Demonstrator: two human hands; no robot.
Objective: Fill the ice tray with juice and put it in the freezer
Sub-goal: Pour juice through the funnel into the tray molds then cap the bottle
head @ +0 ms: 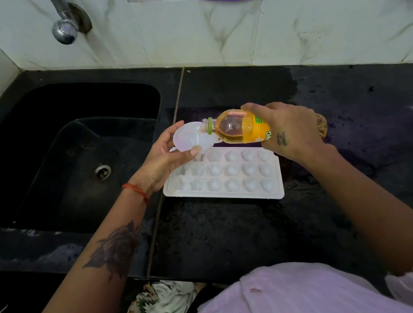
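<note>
step: filling | left hand fingers pinch funnel over ice tray | right hand fingers grasp juice bottle | next: tip further, slow pour

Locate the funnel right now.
Head view, centre: the white funnel is held in the left hand over the ice tray's far-left corner, the juice bottle's mouth at its rim.

juice bottle yellow label, only white letters "ng" legible, green patch print unreadable
</note>
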